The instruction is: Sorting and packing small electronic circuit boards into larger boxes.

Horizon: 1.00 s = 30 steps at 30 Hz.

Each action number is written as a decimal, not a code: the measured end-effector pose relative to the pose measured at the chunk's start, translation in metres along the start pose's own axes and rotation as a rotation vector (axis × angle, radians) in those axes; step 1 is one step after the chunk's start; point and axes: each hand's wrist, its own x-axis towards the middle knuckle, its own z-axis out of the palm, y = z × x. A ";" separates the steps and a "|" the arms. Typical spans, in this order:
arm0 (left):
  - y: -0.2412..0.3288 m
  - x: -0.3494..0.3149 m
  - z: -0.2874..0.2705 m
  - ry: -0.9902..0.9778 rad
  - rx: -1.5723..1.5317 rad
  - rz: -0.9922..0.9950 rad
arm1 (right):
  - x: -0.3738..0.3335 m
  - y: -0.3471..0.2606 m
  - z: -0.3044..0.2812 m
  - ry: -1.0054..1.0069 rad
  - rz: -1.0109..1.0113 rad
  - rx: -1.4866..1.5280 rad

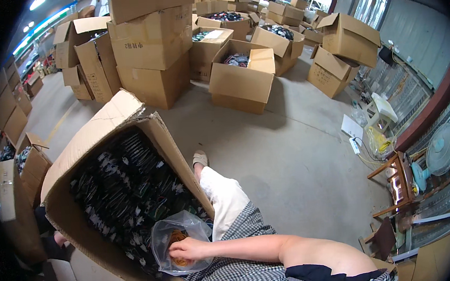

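My right hand (189,248) reaches into a clear plastic bag (189,225). Its fingers are curled down onto a heap of orange-yellow rubber bands (178,240); how many they hold I cannot make out. The bag rests at the near right corner of a large open cardboard box (170,150). Dense rows of black bundles (120,185) fill the box, and they look like coiled cables with pale ends. My left hand does not show anywhere.
Stacked cartons (151,40) stand beyond the box. An open carton (242,86) of dark items sits on the concrete floor (291,172), with more behind it. At the right are a white stool (381,108), a fan (440,150) and a wooden chair (397,182).
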 end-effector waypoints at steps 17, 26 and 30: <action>-0.007 0.000 -0.035 -0.072 -0.612 -0.647 | 0.023 0.047 -0.013 0.341 -0.275 -1.090; 0.014 -0.004 0.028 -0.160 -0.370 -0.669 | -0.006 -0.037 0.009 0.163 -0.369 -0.522; 0.004 -0.008 0.047 -0.302 -0.245 -0.562 | -0.021 -0.065 0.025 0.026 -0.375 -0.379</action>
